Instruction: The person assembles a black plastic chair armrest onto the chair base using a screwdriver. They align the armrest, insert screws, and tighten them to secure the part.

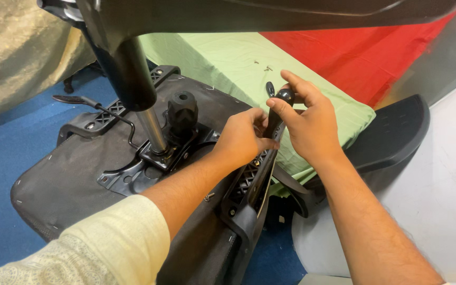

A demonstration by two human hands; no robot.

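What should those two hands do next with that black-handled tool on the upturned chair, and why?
Probably keep turning: the right hand pinches the tool's black handle at the top, the left hand steadies its shaft, and its tip points into the armrest bracket on the seat underside.

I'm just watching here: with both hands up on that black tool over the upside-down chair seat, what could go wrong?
The tool might slip off its fastener, since both the left hand and the right hand grip it high up. The left hand's fingers sit close to the ribbed armrest bracket, so a slip could pinch them. The small loose screws on the green cloth lie near its folds and could roll away.
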